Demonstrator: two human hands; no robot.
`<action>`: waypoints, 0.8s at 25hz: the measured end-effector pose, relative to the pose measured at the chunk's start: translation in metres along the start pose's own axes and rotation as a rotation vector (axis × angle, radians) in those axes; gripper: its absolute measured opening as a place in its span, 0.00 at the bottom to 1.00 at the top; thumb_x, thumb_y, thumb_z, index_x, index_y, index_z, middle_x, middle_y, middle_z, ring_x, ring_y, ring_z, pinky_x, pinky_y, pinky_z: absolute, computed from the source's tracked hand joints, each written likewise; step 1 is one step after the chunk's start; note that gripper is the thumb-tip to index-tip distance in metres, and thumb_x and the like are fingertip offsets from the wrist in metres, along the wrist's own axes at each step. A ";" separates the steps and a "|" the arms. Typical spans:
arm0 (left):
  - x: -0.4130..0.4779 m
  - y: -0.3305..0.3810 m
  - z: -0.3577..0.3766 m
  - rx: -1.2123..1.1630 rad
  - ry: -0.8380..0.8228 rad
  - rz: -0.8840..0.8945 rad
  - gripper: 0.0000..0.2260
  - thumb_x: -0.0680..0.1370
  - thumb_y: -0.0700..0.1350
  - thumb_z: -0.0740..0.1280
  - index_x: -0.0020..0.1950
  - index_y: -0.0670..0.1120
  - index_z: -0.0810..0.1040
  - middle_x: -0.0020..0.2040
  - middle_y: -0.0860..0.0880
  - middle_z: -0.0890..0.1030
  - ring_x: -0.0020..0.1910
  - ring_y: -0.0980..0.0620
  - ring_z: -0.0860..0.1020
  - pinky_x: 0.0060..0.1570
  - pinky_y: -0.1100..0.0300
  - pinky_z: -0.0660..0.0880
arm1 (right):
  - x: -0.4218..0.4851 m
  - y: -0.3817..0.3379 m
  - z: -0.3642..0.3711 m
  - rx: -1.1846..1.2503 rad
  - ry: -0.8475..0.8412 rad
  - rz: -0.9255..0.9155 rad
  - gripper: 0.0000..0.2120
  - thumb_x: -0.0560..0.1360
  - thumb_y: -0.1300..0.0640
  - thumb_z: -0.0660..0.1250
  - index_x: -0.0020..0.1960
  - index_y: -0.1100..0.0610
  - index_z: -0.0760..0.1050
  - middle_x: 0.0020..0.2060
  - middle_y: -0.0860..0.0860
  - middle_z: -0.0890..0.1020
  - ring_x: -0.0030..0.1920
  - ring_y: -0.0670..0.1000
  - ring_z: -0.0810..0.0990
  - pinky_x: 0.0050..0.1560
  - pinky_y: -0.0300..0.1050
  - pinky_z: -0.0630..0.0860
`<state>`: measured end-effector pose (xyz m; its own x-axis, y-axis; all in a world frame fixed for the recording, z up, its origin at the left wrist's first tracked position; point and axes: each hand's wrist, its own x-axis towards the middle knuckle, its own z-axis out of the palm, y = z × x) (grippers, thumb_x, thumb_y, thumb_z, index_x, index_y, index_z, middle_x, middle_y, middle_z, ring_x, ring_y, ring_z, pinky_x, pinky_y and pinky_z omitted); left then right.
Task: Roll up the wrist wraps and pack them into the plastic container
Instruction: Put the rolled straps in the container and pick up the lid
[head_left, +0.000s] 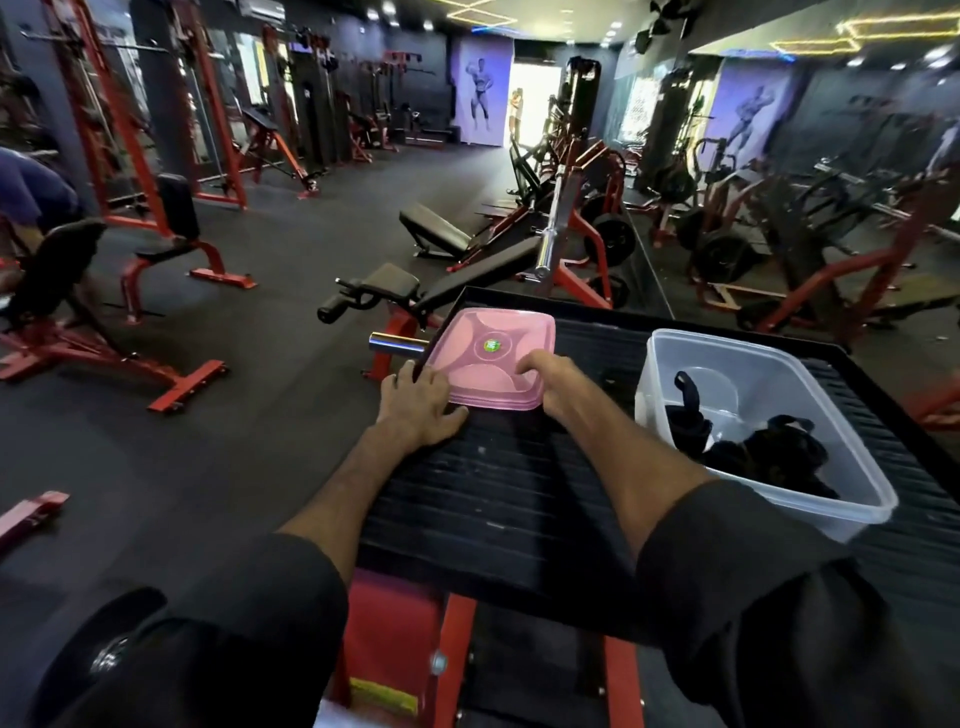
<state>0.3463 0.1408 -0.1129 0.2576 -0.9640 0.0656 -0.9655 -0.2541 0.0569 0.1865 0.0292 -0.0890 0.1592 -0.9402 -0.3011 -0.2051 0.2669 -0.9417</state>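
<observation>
My left grip (415, 400) lies flat, right grip (545, 376) curled, on one square pink lid (488, 332) left of one clear container (727, 340) holding two black wraps (769, 452).

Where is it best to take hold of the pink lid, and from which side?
Take the lid by its thin rim at the two near corners, coming from the near side: it lies flat on the platform, so only the rim offers a hold.
</observation>
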 end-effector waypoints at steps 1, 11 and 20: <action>0.001 -0.001 0.002 -0.035 0.024 -0.011 0.31 0.80 0.63 0.58 0.76 0.45 0.63 0.78 0.44 0.65 0.79 0.39 0.56 0.75 0.42 0.57 | -0.014 -0.012 0.000 0.089 0.011 0.011 0.16 0.67 0.63 0.73 0.54 0.64 0.77 0.44 0.56 0.77 0.38 0.50 0.75 0.31 0.36 0.71; 0.000 0.006 -0.034 -1.378 0.272 -0.174 0.17 0.74 0.60 0.67 0.51 0.49 0.82 0.46 0.54 0.86 0.53 0.52 0.83 0.57 0.56 0.78 | -0.041 -0.069 -0.016 0.334 -0.034 -0.037 0.09 0.74 0.61 0.68 0.54 0.58 0.76 0.37 0.52 0.78 0.33 0.48 0.75 0.36 0.42 0.69; 0.022 0.078 -0.098 -2.269 -0.112 -0.061 0.17 0.82 0.46 0.61 0.67 0.41 0.76 0.44 0.44 0.87 0.44 0.46 0.85 0.59 0.48 0.78 | -0.116 -0.101 -0.144 0.168 -0.313 -0.358 0.19 0.74 0.68 0.70 0.63 0.57 0.77 0.43 0.51 0.85 0.37 0.48 0.83 0.37 0.42 0.79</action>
<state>0.2804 0.1077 -0.0095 0.1948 -0.9808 -0.0128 0.6748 0.1245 0.7274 0.0495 0.0804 0.0630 0.4787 -0.8771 0.0387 0.0696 -0.0060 -0.9976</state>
